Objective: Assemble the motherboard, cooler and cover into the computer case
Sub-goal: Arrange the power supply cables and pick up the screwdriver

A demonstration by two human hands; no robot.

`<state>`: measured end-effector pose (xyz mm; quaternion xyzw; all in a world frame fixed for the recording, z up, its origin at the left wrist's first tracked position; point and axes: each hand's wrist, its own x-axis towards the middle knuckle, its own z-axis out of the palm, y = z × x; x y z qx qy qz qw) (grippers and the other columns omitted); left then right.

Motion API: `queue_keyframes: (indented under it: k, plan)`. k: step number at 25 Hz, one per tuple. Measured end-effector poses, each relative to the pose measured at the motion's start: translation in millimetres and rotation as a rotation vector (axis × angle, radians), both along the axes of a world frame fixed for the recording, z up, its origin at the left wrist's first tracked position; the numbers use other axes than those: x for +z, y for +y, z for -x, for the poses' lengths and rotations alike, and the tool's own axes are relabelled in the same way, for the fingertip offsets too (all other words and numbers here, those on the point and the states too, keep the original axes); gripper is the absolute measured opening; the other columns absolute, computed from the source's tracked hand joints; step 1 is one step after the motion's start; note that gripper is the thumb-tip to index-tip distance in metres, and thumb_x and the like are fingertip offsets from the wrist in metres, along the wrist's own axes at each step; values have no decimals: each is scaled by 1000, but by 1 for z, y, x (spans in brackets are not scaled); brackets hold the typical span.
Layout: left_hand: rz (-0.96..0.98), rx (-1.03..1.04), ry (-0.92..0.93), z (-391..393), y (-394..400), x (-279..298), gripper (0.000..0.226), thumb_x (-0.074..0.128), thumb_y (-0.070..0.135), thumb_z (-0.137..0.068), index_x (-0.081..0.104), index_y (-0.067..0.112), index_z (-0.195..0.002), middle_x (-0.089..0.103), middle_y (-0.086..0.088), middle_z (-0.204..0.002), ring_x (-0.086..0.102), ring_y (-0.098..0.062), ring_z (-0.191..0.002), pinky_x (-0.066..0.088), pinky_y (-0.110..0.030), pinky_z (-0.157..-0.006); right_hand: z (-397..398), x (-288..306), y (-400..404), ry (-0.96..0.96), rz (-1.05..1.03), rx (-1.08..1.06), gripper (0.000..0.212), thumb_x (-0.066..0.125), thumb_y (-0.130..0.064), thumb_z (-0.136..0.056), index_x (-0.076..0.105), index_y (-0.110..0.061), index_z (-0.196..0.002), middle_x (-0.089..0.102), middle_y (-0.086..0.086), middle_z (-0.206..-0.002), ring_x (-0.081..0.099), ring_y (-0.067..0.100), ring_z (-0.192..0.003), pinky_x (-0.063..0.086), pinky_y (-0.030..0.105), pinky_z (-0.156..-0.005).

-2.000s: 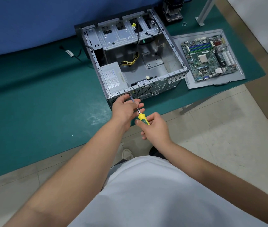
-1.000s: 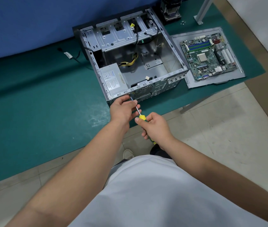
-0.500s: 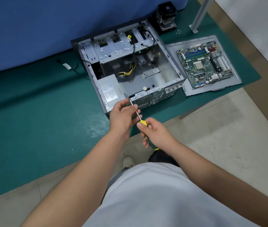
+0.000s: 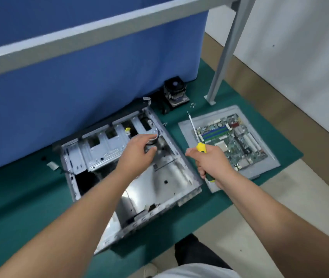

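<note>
- The case [image 4: 171, 177] lies open on its side on the green table [image 4: 19, 207], toward the near edge, its back end over that edge.
- The left hand [image 4: 137, 151] reaches into the case near the drive bays [image 4: 103, 145]; its grip is loose, fingers curved beside a black cable [image 4: 153, 139]. Whether they touch it I cannot tell.
- The right hand [image 4: 209, 159] is between case and motherboard, its grip clamped on the yellow handle of a screwdriver [image 4: 196, 137], shaft pointing up and away.
- The motherboard [image 4: 233, 141] lies flat on the grey cover [image 4: 264, 165], just right of the case at the table's right end.
- The cooler [image 4: 174, 93] stands at the far edge, against the blue partition [image 4: 79, 87], behind case and cover.
- Small screws [image 4: 192, 105] lie near the cooler, by the foot of a grey post [image 4: 225, 57].
</note>
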<state>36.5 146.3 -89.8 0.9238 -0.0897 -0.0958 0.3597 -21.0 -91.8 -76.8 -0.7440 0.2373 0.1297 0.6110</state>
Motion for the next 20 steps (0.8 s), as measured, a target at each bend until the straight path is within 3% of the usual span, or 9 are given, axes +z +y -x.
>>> queue_keyframes:
  k: [1, 3, 6, 10, 15, 20]
  plan:
    - [-172, -45, -36, -28, -1, -8, 47, 56, 40, -102, 49, 35, -148, 41, 2, -160, 33, -27, -150, 30, -43, -120, -20, -6, -17, 12, 8, -6, 14, 72, -26, -93, 76, -13, -89, 50, -1, -49, 45, 18, -39, 40, 25, -39]
    - [-416, -82, -61, -71, 2, -23, 57, 43, 56, -103, 29, 44, -157, 12, 6, -171, 2, -24, -159, 9, -51, -126, -54, -22, -44, 47, 49, -2, 10, 72, -24, -94, 77, -15, -91, 56, 1, -54, 53, 16, -43, 47, 28, -44]
    - [-529, -68, -59, -100, 10, -51, 61, 16, 73, -100, 2, 57, -157, -9, 18, -169, -20, -16, -156, -8, -52, -126, -107, -52, -78, 107, 117, 14, 9, 72, -24, -95, 78, -19, -90, 69, 3, -69, 62, 13, -55, 55, 31, -56]
    - [-539, -10, -186, -96, 15, -71, 60, 15, 76, -100, 6, 59, -156, 0, 22, -169, -13, -10, -157, -6, -48, -125, -186, -90, -107, 127, 215, -20, 12, 74, -31, -93, 77, -19, -92, 77, 9, -87, 66, 19, -73, 61, 44, -81]
    - [-586, 16, -223, -100, 16, -79, 61, 21, 74, -99, 14, 56, -157, 9, 18, -170, -3, -14, -158, 0, -50, -126, -283, -130, -113, 106, 336, -40, 8, 76, -34, -89, 73, -28, -92, 74, 1, -87, 65, 23, -80, 55, 37, -76]
    - [-599, 14, -268, -98, 21, -84, 62, 25, 71, -100, 21, 51, -158, 11, 14, -171, 1, -18, -159, 5, -55, -125, -320, -170, -103, 42, 570, -9, 18, 68, -32, -96, 75, -28, -112, 74, 6, -106, 64, 27, -94, 46, 26, -77]
